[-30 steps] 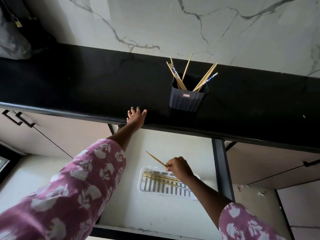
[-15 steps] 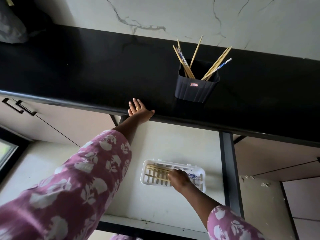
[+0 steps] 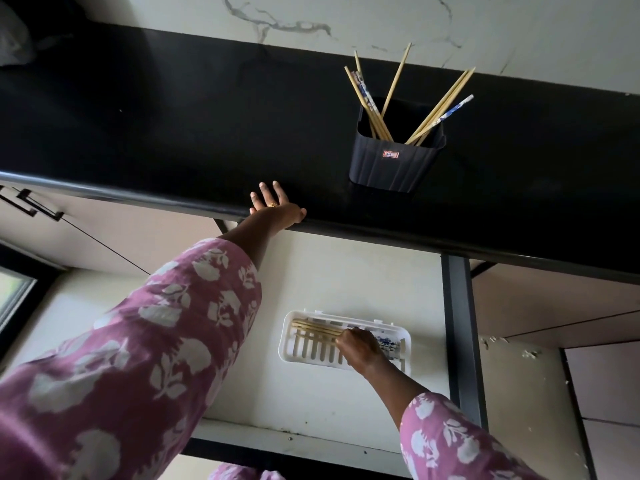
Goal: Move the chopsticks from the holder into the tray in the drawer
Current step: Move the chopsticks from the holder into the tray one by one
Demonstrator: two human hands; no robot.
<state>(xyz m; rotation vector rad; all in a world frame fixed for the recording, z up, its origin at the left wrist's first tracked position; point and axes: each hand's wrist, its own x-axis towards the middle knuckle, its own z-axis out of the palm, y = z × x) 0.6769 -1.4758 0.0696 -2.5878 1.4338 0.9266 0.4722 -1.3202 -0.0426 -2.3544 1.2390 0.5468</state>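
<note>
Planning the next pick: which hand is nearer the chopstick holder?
Left. The left hand rests on the black countertop edge, just left of the holder; the right hand is down in the white tray.

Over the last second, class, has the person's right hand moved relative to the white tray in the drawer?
Yes. The right hand went down from above the white tray's far rim into the tray, where it now rests on the chopsticks lying there.

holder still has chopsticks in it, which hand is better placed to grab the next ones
Left, probably. The left hand rests flat and empty on the counter edge, beside the holder. The right hand is down in the tray among chopsticks, further from it.
</note>
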